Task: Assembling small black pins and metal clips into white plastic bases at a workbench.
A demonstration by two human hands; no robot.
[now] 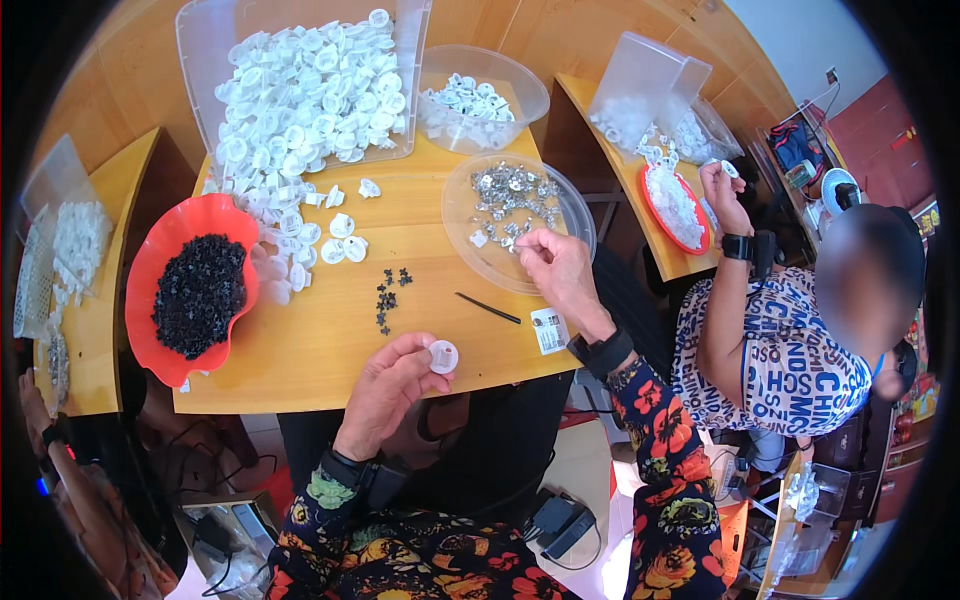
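Over the table's front edge, my left hand (388, 385) pinches a small round white plastic part (443, 357) between thumb and fingers. My right hand (556, 270) reaches over the rim of a clear round tub (462, 258) that holds many small metal pieces (515, 190). Its thumb and fingertips are pressed together; whatever they may hold is too small to make out. Between my hands lie several tiny black parts (386, 300) and a thin black stick (488, 307). A printed white card (549, 330) rests beside my right wrist.
A red bowl (150, 270) of black parts stands at the left. Behind it, a tipped clear bin (415, 100) spills white parts (310, 95) onto the wooden table (330, 375). Another clear tub (535, 95) sits far back. A co-worker (765, 340) works at a table on the right.
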